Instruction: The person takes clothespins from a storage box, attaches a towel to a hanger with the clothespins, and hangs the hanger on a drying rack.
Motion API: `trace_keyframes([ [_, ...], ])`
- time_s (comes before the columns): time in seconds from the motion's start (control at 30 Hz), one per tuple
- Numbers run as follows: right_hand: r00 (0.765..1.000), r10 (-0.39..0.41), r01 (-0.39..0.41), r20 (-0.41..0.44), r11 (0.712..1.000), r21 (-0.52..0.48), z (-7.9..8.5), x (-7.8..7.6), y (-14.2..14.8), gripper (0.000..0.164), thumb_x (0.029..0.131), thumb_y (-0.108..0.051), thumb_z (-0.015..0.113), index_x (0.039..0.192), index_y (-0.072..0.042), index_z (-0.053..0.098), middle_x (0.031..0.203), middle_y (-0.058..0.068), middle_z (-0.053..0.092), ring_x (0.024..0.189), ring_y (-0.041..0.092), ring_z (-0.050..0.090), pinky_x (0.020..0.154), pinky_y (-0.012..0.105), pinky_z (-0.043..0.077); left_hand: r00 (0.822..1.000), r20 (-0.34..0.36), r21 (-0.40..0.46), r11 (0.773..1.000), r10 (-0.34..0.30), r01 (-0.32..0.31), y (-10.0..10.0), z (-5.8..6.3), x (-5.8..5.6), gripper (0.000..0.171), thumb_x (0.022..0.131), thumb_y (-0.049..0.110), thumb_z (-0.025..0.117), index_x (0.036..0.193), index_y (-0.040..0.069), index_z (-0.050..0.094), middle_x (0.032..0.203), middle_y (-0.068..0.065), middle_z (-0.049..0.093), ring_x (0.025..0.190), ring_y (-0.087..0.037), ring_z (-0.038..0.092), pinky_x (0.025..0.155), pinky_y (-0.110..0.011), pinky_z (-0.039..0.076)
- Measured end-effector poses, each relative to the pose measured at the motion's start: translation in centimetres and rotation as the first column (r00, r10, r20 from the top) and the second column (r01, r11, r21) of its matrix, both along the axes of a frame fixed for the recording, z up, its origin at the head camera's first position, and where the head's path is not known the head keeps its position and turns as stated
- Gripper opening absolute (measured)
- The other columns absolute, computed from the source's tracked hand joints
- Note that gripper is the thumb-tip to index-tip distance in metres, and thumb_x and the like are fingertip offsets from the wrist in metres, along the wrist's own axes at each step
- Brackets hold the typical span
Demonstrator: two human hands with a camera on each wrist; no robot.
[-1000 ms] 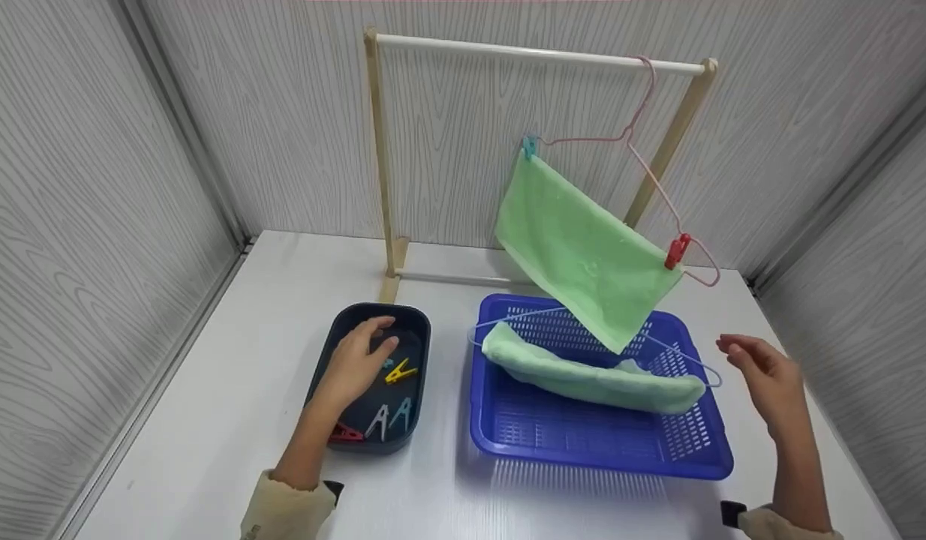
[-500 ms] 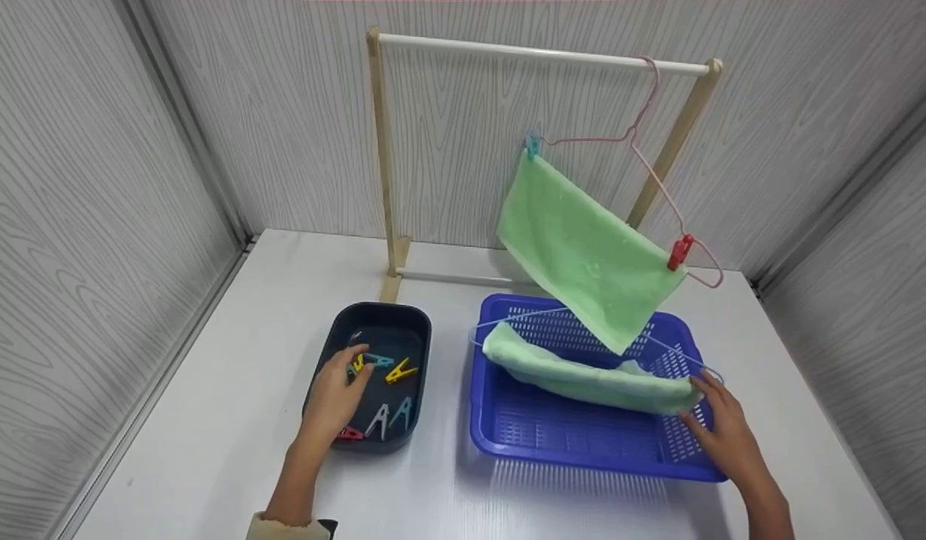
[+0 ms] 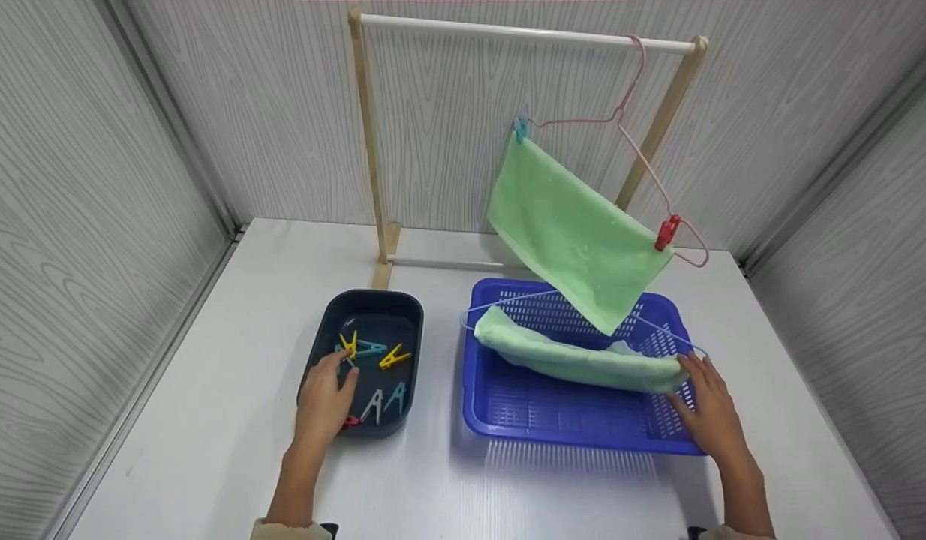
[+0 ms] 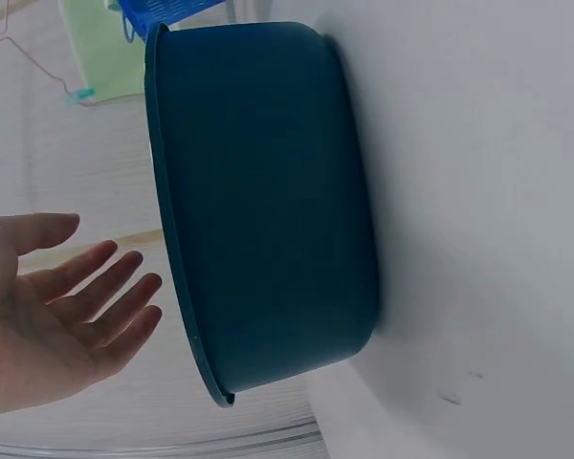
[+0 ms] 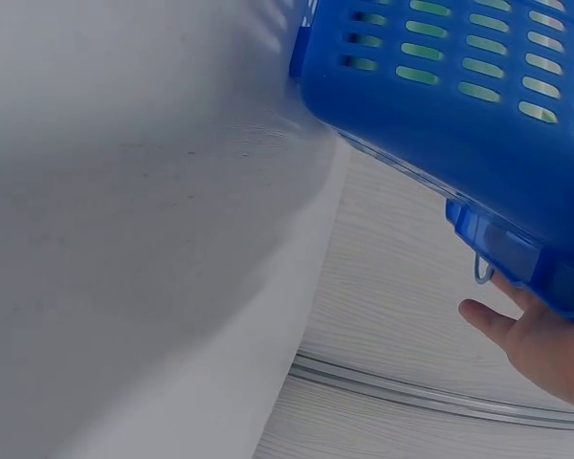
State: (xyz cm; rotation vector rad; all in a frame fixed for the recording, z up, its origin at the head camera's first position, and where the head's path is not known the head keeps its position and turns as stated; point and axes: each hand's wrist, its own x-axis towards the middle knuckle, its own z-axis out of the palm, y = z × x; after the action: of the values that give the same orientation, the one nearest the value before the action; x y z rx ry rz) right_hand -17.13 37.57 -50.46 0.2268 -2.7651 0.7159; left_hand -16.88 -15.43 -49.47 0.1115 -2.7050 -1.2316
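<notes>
Pegging of the lower cloth [image 3: 568,366] onto the blue hanger [image 3: 523,298] appears to be in hand. The cloth is laid folded along the hanger, in the basket [image 3: 583,441]; no peg is seen on it. The left hand [image 3: 324,397] is held over the tray [image 4: 268,210], loosely spread and empty, near a yellow peg [image 3: 349,346]. The right hand [image 3: 711,412] is placed at the cloth's right end, thumb apart; contact cannot be told. A light pinch on one peg seems called for.
</notes>
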Motion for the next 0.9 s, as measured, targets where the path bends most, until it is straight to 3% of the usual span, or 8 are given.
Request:
trace_keyframes([
  [0.33, 1.0, -0.009, 0.009, -0.008, 1.0, 0.013, -0.2, -0.3, -0.1, 0.058, 0.084, -0.008, 0.065, 0.135, -0.001, 0.037, 0.139, 0.025, 0.031, 0.131, 0.043, 0.016, 0.095, 0.065, 0.016, 0.999, -0.037, -0.068, 0.997, 0.033, -0.036, -0.2, -0.9, -0.2, 0.037, 0.092, 0.011, 0.054, 0.123, -0.008, 0.05, 0.126, -0.026, 0.047, 0.115, -0.038, 0.043, 0.095, -0.048, 0.033],
  [0.57, 0.999, -0.046, 0.046, 0.008, 0.998, 0.043, -0.3, -0.1, -0.1, 0.072, 0.085, -0.019, 0.065, 0.14, 0.005, 0.025, 0.14, 0.032, 0.024, 0.129, 0.046, 0.018, 0.095, 0.064, 0.017, 0.999, -0.038, -0.096, 0.995, 0.031, -0.035, 0.0, -1.2, 0.0, 0.036, 0.091, 0.011, 0.056, 0.121, -0.008, 0.052, 0.124, -0.026, 0.049, 0.112, -0.039, 0.045, 0.091, -0.051, 0.034],
  [0.9, 0.998, -0.062, 0.061, 0.004, 0.994, 0.088, -0.1, -0.3, 0.0, 0.075, 0.082, -0.025, 0.067, 0.137, 0.008, 0.027, 0.139, 0.03, 0.026, 0.13, 0.046, 0.014, 0.098, 0.062, 0.014, 0.997, -0.061, -0.107, 0.993, 0.044, -0.05, -0.1, -1.4, -0.5, 0.035, 0.09, 0.009, 0.057, 0.119, -0.009, 0.053, 0.122, -0.027, 0.05, 0.112, -0.039, 0.045, 0.094, -0.05, 0.033],
])
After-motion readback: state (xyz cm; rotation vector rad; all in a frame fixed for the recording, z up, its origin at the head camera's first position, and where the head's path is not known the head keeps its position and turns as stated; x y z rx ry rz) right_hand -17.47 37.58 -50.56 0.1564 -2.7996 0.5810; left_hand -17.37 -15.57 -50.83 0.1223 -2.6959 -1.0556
